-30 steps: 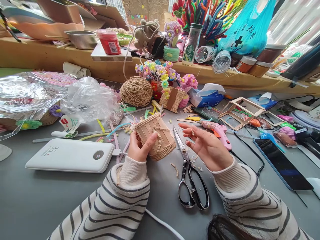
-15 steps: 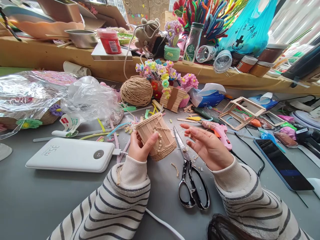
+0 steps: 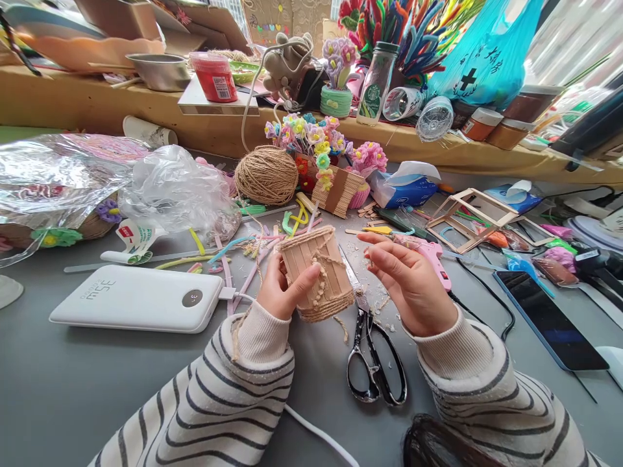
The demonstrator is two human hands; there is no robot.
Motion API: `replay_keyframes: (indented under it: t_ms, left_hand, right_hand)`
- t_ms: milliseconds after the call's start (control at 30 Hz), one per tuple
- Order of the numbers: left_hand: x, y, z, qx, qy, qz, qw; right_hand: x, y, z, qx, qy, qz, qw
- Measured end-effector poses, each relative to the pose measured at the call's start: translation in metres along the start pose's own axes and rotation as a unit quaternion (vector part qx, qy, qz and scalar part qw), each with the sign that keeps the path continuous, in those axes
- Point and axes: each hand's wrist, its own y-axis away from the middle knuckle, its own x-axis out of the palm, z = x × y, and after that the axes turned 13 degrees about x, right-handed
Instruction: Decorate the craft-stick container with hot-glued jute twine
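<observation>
My left hand (image 3: 285,285) is closed round a small popsicle-stick pot (image 3: 328,256), tilted, with its thumb on the front. Twine (image 3: 326,311) winds round the pot's base, and a knobbly twine decoration (image 3: 320,285) is on its front. To the right, apart from the pot, my right hand (image 3: 411,275) has thumb and fingers pinched together. A tiny pale bit may be between the fingertips, too small to name. Between the hands lie black-handled scissors (image 3: 374,363), blades partly behind the pot. A pink glue gun (image 3: 440,266) rests behind my right hand.
A white power bank (image 3: 141,298) with a cable lies left, a phone (image 3: 549,318) right. Behind are a ball of twine (image 3: 266,175), fuzzy-stem flowers (image 3: 311,136), a bundle of sticks (image 3: 335,191) and a wooden frame (image 3: 472,220). Scraps litter the middle of the table.
My left hand has moved the pot slightly right and down, turning it a little more upright. The fingers of my right hand have drawn closer together.
</observation>
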Motion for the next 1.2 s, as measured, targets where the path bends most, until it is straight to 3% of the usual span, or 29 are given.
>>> replay_keyframes:
  t_ms: [167, 300, 667, 1000, 1200]
  left_hand:
    - [0.003, 0.004, -0.001, -0.019, 0.01, 0.048, 0.999]
    - [0.003, 0.005, 0.0, -0.019, 0.027, 0.066, 0.997]
    - [0.0, 0.007, -0.002, -0.025, 0.012, 0.117, 0.993]
    - [-0.003, 0.006, 0.0, -0.017, 0.004, 0.138, 0.99]
    - [-0.003, 0.003, 0.003, -0.023, 0.062, 0.139, 0.988]
  right_hand:
    - [0.013, 0.003, 0.005, -0.172, 0.148, -0.037, 0.973]
    - [0.02, 0.002, 0.005, -0.238, 0.198, -0.068, 0.948]
    - [0.024, -0.004, -0.003, -0.289, 0.246, -0.097, 0.92]
    - [0.019, -0.008, -0.004, -0.282, 0.221, -0.081, 0.93]
    - [0.017, -0.007, -0.003, -0.265, 0.206, -0.074, 0.939]
